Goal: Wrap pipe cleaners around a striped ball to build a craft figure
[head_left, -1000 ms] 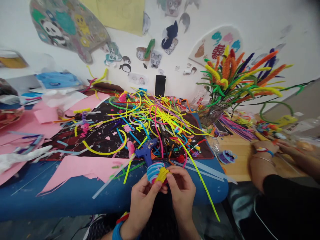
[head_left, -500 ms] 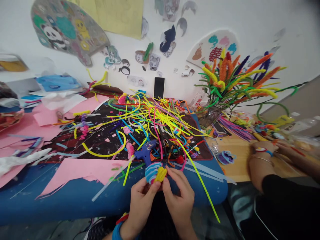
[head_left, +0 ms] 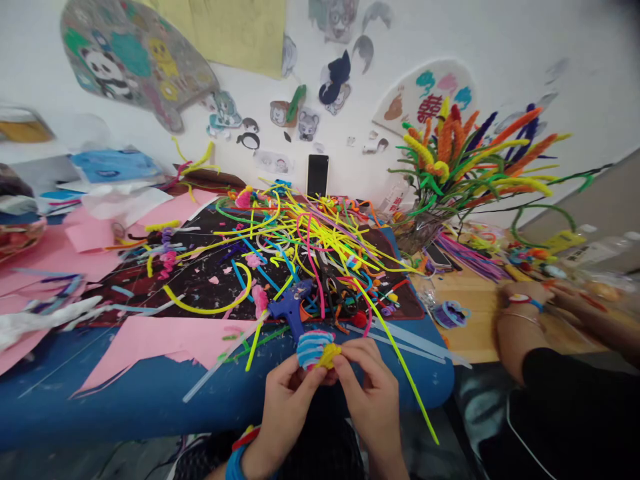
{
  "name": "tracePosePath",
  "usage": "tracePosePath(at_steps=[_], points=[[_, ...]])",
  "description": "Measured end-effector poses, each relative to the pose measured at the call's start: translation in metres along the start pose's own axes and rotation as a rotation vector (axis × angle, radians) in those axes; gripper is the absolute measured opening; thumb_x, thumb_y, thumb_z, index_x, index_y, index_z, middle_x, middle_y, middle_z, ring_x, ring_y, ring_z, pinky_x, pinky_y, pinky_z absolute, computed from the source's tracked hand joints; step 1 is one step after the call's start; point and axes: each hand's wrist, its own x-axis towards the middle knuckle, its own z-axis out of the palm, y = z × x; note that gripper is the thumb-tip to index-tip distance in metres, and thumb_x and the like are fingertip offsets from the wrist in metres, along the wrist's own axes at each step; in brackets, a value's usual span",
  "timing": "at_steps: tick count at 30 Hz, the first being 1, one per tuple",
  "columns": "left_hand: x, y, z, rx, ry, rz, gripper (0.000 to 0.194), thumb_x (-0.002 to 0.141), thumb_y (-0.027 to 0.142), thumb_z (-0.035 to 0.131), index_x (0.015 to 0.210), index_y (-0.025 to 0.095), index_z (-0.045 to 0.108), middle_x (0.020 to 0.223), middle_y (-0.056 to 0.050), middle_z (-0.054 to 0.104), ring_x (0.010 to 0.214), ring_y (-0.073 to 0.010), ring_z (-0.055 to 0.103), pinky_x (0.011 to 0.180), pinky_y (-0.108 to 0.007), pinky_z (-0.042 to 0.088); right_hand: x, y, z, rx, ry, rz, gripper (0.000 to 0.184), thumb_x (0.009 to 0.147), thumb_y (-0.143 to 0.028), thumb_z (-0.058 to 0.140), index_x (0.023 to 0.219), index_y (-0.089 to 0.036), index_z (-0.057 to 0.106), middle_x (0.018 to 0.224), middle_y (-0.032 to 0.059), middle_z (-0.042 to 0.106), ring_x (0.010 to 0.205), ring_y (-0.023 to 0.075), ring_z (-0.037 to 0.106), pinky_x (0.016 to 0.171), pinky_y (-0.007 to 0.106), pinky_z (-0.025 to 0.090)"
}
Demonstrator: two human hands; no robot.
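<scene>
Here, clear vase (head_left: 419, 232) holding fuzzy flowers (head_left: 453, 139), left hand (head_left: 287, 397), right hand (head_left: 374, 393), fingers clamped on yellow-and-striped piece (head_left: 315, 349).

Craft workspace: pipe cleaners (head_left: 330, 230) piled centre, blue glue gun (head_left: 293, 307) below them, pink paper scraps (head_left: 155, 343) lower left, pipe-cleaner bouquet (head_left: 470, 157) upper right, cartoon cutouts (head_left: 308, 125) on wall (head_left: 350, 90) top centre.

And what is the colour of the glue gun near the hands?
The glue gun is blue; it shows best in the head view.
</scene>
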Motion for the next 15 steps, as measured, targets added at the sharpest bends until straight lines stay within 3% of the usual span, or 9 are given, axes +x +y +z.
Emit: tracePosePath(at_steps=[11, 15], points=[[0.002, 0.001, 0.000, -0.013, -0.057, -0.012, 0.020, 0.081, 0.035, 0.078, 0.083, 0.015, 0.079, 0.071, -0.005, 0.080, 0.063, -0.0173, 0.076, 0.063, -0.019, 0.062, 0.001, 0.010, -0.002, 0.161, -0.142, 0.174, 0.030, 0.095, -0.026, 0.058, 0.066, -0.020, 0.062, 0.069, -0.0010, 0.061, 0.072, 0.0144, 0.056, 0.068, 0.025, 0.045], [0.002, 0.003, 0.001, -0.015, -0.057, -0.025, 0.021, 0.081, 0.036, 0.078, 0.083, 0.014, 0.079, 0.072, -0.005, 0.080, 0.064, -0.0194, 0.077, 0.064, -0.023, 0.064, 0.003, 0.015, -0.002, 0.149, -0.111, 0.159, 0.027, 0.093, -0.027, 0.061, 0.068, -0.020, 0.066, 0.072, 0.0004, 0.064, 0.075, 0.0157, 0.058, 0.070, 0.026, 0.046]])
